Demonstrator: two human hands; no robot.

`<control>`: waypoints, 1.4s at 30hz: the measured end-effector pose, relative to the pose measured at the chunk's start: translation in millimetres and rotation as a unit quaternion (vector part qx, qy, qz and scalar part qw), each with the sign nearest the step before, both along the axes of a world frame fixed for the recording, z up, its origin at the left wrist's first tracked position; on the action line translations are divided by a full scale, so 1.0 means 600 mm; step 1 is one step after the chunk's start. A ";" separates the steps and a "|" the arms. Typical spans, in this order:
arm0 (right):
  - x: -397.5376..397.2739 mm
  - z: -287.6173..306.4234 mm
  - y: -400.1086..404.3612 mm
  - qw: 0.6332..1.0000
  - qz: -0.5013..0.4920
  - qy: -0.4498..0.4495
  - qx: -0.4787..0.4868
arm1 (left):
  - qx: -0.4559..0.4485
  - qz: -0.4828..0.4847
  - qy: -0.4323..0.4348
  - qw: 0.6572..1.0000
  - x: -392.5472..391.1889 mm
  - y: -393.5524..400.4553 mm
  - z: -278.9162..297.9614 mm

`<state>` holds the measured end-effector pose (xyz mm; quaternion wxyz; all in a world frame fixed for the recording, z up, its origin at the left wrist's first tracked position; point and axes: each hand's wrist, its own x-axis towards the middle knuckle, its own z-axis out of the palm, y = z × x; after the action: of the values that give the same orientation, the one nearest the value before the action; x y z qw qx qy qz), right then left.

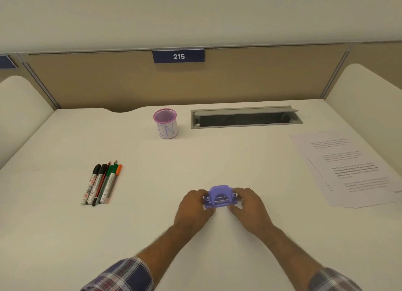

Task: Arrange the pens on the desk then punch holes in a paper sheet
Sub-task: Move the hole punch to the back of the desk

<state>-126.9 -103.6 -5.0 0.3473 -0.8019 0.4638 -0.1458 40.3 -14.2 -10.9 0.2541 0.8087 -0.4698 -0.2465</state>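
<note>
1. Pens (101, 184): lie side by side in 1 tight row on the desk (152, 236), well to the left of the left hand (193, 205). Judged status: arranging step complete.
2. Hole punch (219, 197): purple, resting on the desk between both hands, directly in front of the person.
3. Left hand: fingers curled round the left end of the hole punch, gripping it.
4. Right hand (248, 205): fingers and thumb curled round the right end of the hole punch, gripping it.
5. Paper sheets (352, 171): a loose printed stack, well to the right of the right hand, apart from the punch. No sheet is in the punch. Judged status: punching step not yet done.
6. Pen cup (165, 123): pink-rimmed, beyond the hands, no pens showing above its rim.
7. Legible markings: plate (178, 56) on the rear partition reads "215". Cup label carries blue handwriting, apparently "PEN". 1 pen barrel reads "MARKER". Sheet text is too small to read.
</note>
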 end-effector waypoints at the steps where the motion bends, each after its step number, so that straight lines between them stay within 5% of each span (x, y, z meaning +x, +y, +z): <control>1: -0.002 -0.001 -0.002 1.000 0.004 -0.007 -0.001 | -0.005 0.013 -0.001 1.000 -0.004 -0.001 -0.002; 20: 0.031 0.022 -0.110 0.992 -0.010 -0.106 -0.063 | -0.073 0.118 -0.080 0.987 -0.003 -0.103 0.044; 42: 0.246 0.017 -0.389 0.999 -0.032 0.009 -0.017 | 0.001 0.173 -0.052 0.984 0.171 -0.403 0.024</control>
<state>20.5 -336.8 5.3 0.3249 -0.7933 0.4902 -0.1575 142.9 -256.2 3.3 0.2671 0.8897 -0.3352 -0.1571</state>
